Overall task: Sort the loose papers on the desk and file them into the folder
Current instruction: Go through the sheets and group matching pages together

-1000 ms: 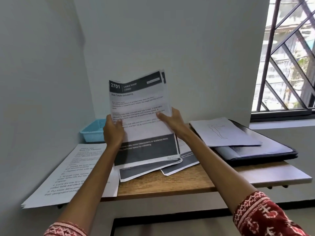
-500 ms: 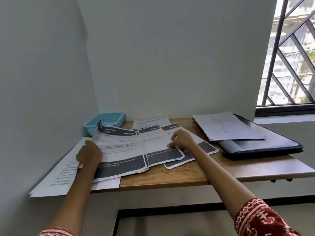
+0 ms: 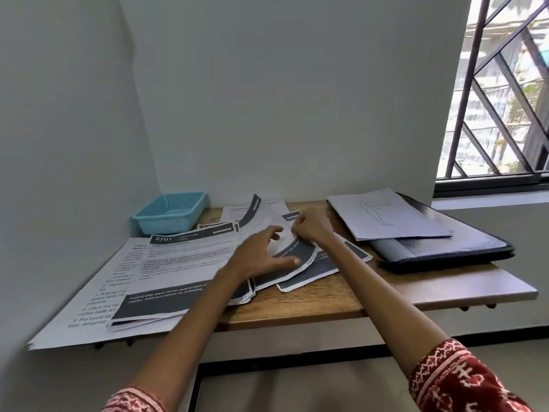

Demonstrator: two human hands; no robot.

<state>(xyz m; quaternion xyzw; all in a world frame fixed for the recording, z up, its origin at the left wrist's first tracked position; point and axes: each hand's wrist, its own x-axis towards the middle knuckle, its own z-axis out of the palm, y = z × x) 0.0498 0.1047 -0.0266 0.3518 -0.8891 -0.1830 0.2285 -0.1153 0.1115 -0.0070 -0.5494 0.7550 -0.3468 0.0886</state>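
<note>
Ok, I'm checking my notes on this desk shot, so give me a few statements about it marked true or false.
1. The blue basket sits at the desk's back left corner. True.
2. The folder is standing upright against the wall. False: it lies flat on the right side of the desk.
3. A sheet with a figure outline lies on top of the folder. True.
4. The right hand pinches a sheet in the middle pile. True.
5. The left hand holds the "2701" sheet in the air. False: that sheet lies on the desk, and the left hand reaches with spread fingers toward the middle pile.
</note>
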